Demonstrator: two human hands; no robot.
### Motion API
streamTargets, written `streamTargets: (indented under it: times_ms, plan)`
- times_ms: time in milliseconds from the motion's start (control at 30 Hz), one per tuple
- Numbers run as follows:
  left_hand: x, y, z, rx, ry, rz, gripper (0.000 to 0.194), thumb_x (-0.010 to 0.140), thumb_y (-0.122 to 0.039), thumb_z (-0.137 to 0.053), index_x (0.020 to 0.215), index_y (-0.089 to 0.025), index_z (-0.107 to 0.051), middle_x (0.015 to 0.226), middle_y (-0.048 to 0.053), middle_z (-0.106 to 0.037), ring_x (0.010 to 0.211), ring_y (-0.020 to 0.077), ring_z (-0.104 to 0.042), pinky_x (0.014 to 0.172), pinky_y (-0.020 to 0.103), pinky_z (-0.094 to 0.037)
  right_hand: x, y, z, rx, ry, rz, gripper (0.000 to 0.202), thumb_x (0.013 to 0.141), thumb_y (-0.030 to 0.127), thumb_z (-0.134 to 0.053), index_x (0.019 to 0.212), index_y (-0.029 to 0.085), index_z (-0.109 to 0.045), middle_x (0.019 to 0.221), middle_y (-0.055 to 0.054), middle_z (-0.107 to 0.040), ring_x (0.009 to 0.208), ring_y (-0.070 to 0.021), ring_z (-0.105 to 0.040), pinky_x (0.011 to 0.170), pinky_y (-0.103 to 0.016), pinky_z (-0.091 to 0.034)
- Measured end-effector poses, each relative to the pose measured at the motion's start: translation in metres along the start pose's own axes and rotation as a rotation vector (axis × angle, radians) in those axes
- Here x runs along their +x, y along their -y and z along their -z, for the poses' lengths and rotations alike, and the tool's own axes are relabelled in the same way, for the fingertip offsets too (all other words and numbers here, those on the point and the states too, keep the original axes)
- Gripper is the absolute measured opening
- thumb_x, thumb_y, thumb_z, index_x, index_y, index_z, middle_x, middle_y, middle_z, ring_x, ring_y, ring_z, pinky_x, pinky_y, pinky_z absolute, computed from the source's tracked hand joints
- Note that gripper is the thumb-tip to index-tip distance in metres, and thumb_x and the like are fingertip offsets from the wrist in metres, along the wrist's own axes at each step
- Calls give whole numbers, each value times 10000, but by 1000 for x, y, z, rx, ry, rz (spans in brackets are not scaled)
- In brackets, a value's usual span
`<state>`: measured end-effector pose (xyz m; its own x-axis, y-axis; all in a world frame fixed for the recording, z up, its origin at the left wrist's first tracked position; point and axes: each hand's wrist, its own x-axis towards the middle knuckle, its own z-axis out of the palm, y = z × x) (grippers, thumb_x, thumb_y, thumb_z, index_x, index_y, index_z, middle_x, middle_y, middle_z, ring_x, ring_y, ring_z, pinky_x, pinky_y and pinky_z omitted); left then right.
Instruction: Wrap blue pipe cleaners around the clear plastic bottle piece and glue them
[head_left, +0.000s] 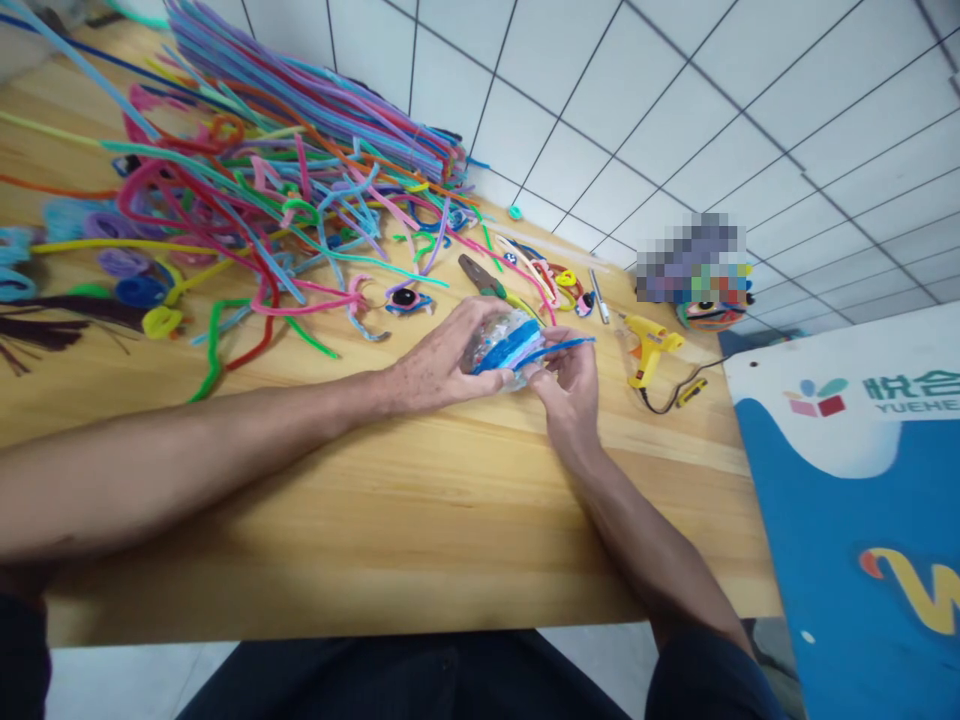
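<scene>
My left hand (448, 362) is wrapped around a rounded, see-through object (491, 328) whose exact kind I cannot make out. Blue and pale lavender pipe cleaners lie in bands across its side. My right hand (574, 400) pinches a blue pipe cleaner (571, 345) at the object's right side, and the free end sticks out past the fingers to the right. Fingers cover part of the object. Just behind it on the table lie pliers (480, 275) with dark jaws, next to a small black eye piece (405, 298) edged in blue and pink.
A tangle of coloured pipe cleaners (202, 210) spreads over the left of the wooden table (420, 530), with a thick bundle (315, 95) by the tiled wall (570, 90). A yellow glue gun (651, 345) with a cord stands at right, near a blue and white board (847, 470).
</scene>
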<state>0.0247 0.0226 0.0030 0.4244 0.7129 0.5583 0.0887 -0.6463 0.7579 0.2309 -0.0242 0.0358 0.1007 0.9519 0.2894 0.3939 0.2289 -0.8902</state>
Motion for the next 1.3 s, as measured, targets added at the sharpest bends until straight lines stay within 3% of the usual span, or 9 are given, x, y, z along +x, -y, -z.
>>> streamTargets:
  times_ms: [333, 533, 800, 1033, 1300]
  plan:
    - [-1, 1, 1, 9, 21, -26, 649, 934, -461, -736, 1494, -253, -484, 1515, 163, -595, 1453, 350, -577, 1247, 563, -500, 0, -3, -2, -51, -18, 5, 429, 758, 314, -749, 1161, 280, -607, 1062, -10, -660, 944, -219, -596, 868, -389, -470]
    - [-2, 1, 2, 7, 9, 14, 663, 944, -517, -741, 1495, -254, -483, 1500, 160, -599, 1417, 345, -597, 1212, 550, -530, -2, -1, -1, -24, 13, 42, 382, 828, 381, -715, 1177, 282, -596, 1028, -6, -621, 954, -217, -590, 887, -385, -487]
    - [-1, 0, 2, 6, 16, 3, 667, 937, -503, -749, 1494, -252, -481, 1514, 169, -593, 1434, 356, -587, 1227, 564, -513, -1, -2, -1, -45, -6, 4, 434, 774, 348, -734, 1182, 279, -604, 1073, -19, -655, 952, -221, -595, 890, -399, -481]
    - [-2, 1, 1, 12, 1, 3, 673, 935, -515, -760, 1494, -261, -484, 1520, 152, -598, 1433, 342, -598, 1228, 538, -518, -2, 8, 2, 25, -27, 120, 272, 907, 425, -737, 1129, 287, -661, 1136, -37, -702, 1064, -246, -644, 962, -439, -502]
    - [-3, 1, 0, 13, 0, 5, 685, 928, -485, -768, 1505, -261, -476, 1535, 160, -577, 1454, 344, -584, 1239, 541, -509, 2, -1, -2, 47, -39, 85, 184, 910, 417, -773, 996, 281, -684, 1061, -17, -659, 982, -215, -628, 908, -398, -513]
